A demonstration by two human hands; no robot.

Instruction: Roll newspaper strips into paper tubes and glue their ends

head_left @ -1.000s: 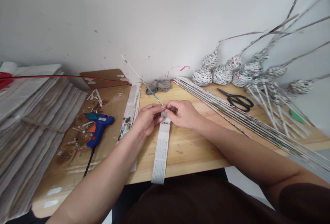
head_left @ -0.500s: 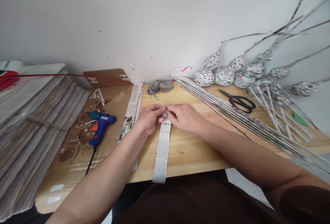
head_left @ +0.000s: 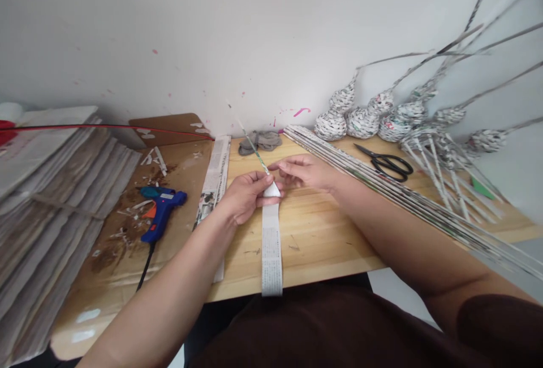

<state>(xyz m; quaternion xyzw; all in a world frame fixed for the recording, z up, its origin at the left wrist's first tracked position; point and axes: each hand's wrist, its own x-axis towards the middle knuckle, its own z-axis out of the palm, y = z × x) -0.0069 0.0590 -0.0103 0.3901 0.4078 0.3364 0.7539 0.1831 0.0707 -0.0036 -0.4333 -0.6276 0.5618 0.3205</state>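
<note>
**Left hand (head_left: pixel 250 194) pinches newspaper strip (head_left: pixel 272 243) at base of thin paper stick (head_left: pixel 259 157)**

Nearest the wearer, the printed strip's lower end reaches the near edge of the pale wooden tabletop (head_left: pixel 322 243). Its upper end is folded in the left hand, whose thumb and fingers pinch it where the patterned stick begins; the stick slants up and leftward, its far tip blurred. The right hand (head_left: pixel 307 171) is just beside it, fingers extended and loosely parted; whether a fingertip touches the stick, I cannot tell.

To the left, a blue glue gun (head_left: pixel 162 212) lies on brown cardboard (head_left: pixel 106 294) among white scraps (head_left: pixel 159 160), with a tied stack of newspaper (head_left: pixel 63 210) beyond it at the far left. Flat newspaper strips (head_left: pixel 215 173) lie between the cardboard and the left hand.

To the right, a bundle of rolled paper sticks (head_left: pixel 360 173) runs diagonally, with black-handled scissors (head_left: pixel 388 165) beside it. Farther back are a grey crumpled cloth (head_left: pixel 265 142) and, near the stained wall (head_left: pixel 212 29), woven paper gourd shapes (head_left: pixel 362 122) with long stems.
</note>
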